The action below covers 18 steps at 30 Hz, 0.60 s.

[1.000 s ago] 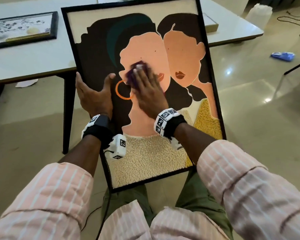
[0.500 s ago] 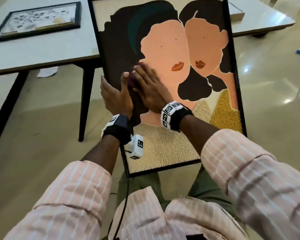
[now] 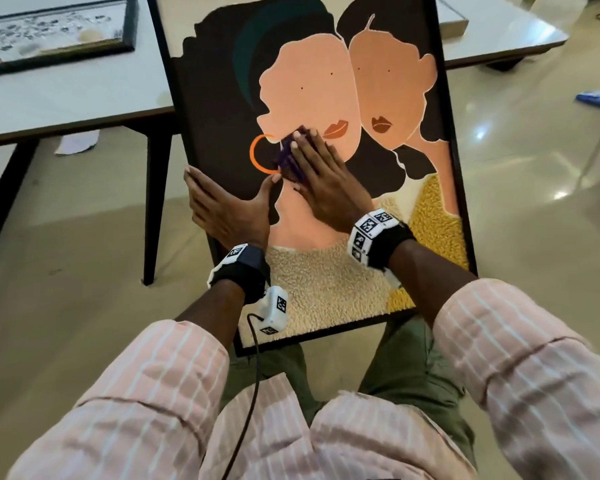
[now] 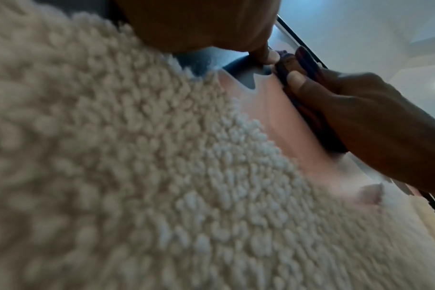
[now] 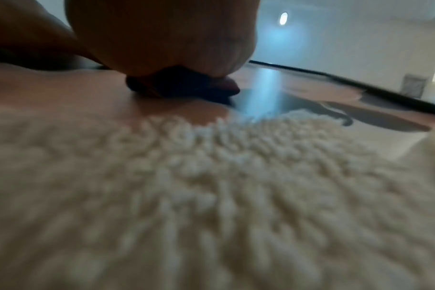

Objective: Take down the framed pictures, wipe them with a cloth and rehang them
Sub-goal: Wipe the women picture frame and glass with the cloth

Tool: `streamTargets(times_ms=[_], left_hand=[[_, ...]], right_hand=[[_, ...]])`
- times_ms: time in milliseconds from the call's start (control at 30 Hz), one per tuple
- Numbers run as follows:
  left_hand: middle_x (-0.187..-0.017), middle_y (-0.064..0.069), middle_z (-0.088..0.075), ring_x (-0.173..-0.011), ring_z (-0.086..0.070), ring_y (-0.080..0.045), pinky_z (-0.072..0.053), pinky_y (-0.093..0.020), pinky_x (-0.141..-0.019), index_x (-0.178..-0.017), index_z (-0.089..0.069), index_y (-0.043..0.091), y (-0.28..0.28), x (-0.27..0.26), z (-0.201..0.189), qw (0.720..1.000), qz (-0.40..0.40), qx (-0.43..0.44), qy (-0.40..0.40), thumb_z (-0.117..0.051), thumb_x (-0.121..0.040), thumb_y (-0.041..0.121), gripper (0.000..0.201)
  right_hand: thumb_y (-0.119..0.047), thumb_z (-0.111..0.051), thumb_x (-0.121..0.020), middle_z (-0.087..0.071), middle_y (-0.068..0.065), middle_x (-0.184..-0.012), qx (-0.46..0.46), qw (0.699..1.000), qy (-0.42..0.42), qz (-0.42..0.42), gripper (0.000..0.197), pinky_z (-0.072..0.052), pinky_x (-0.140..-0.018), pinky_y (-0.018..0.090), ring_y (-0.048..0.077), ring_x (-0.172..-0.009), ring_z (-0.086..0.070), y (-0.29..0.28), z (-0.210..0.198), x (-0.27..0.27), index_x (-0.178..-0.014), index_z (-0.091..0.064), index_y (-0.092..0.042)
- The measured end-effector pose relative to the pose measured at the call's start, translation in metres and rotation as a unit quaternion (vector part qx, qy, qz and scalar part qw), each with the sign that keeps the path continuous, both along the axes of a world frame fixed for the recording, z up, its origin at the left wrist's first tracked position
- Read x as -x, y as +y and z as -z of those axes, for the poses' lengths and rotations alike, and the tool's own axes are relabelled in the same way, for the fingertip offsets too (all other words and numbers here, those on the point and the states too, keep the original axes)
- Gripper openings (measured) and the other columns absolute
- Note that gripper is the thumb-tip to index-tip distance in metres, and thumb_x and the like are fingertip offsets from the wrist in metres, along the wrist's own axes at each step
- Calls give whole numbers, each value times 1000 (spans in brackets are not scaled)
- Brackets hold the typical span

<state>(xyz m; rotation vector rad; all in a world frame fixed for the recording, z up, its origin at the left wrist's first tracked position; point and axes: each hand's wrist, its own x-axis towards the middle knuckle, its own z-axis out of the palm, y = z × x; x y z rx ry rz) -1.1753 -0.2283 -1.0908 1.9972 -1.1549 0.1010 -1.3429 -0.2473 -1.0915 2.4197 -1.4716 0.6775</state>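
Framed two-face picture (image 3: 309, 81), left hand (image 3: 229, 209) gripping its edge, right hand (image 3: 326, 181) flat on purple cloth (image 3: 287, 160), white worktop (image 3: 66, 98) behind, glossy floor (image 3: 84, 306).

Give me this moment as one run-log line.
step: wiping | right hand: flat, pressing purple cloth on large framed picture | left hand: grips its left edge | nearby: small framed picture on table

The picture (image 3: 309, 81) has smooth, glossy flat areas that mirror a light; its cream patch (image 3: 326, 289) looks like rough looped pile. The frame (image 3: 459, 188) is thin, black and satin. The purple cloth (image 3: 290, 161) is soft, crumpled fabric. The floor (image 3: 534, 168) is polished and reflective, the desk (image 3: 66, 95) smooth and pale.
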Motion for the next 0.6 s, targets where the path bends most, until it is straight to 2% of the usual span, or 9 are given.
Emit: streamTargets(times_ms=[67,133,167,267,333,400,500,600], left_hand=[[-155,-10,-32,-137,-38,-26,-30,-38,-107,-152,-25,5,1,0,-1,1000,3,-7,-3,-45,-56,98,136],[-155,-10,-33,-137,-38,-26,-30,-38,-107,-152,-25,5,2,0,-2,1000,2,-9,1,-46,-56,97,135],[-155,-10,-33,-137,-38,-27,-30,-38,-107,-152,-26,5,2,1,-3,1000,0,-9,2,-46,-57,97,134],[-155,-11,-33,-136,-39,-27,-29,-38,-107,-152,-25,4,2,2,-2,1000,-1,-7,-6,-47,-57,97,135],[-155,-11,-32,-136,-38,-28,-29,-38,-108,-152,-24,4,3,1,0,1000,6,-8,-9,-46,-57,97,135],[-155,-12,-33,-136,-39,-29,-30,-39,-107,-152,-23,3,4,1,-1,1000,10,-11,-9,-43,-58,98,135],[-153,-13,-35,-133,-41,-31,-33,-41,-106,-151,-25,2,3,0,0,1000,6,-9,-12,-41,-58,99,135],[-154,-13,-34,-133,-41,-30,-33,-41,-105,-152,-24,3,3,1,1,1000,0,-7,-16,-40,-59,99,135]], right_hand=[[-34,-33,-103,-13,13,-162,-10,994,-81,75,61,-9,-121,47,32,-150,-5,-8,-2,13,-154,-18,-4],[-33,-33,-102,-14,14,-161,-9,973,-161,165,61,-6,-121,47,34,-149,-6,-8,-7,7,-153,-19,-3],[-32,-34,-102,-15,14,-161,-12,978,-145,153,61,-6,-121,47,34,-149,-6,-6,-8,2,-153,-20,-3],[-35,-33,-103,-17,9,-161,-19,1000,-3,10,58,-10,-122,43,27,-150,-4,-4,-7,23,-154,-22,-9],[-38,-33,-103,-19,8,-161,-8,1000,20,0,58,-14,-121,44,25,-150,-5,-12,-12,55,-154,-23,-12],[-39,-33,-102,-19,8,-161,-13,997,-39,71,59,-16,-120,48,27,-150,-8,-19,-17,87,-154,-23,-13],[-41,-30,-102,-17,8,-162,-19,977,-101,188,61,-11,-121,44,27,-150,-8,-13,-21,131,-154,-20,-11],[-39,-28,-102,-14,10,-162,-23,953,-133,271,61,-9,-121,45,30,-150,-6,-1,-10,133,-154,-17,-8]])
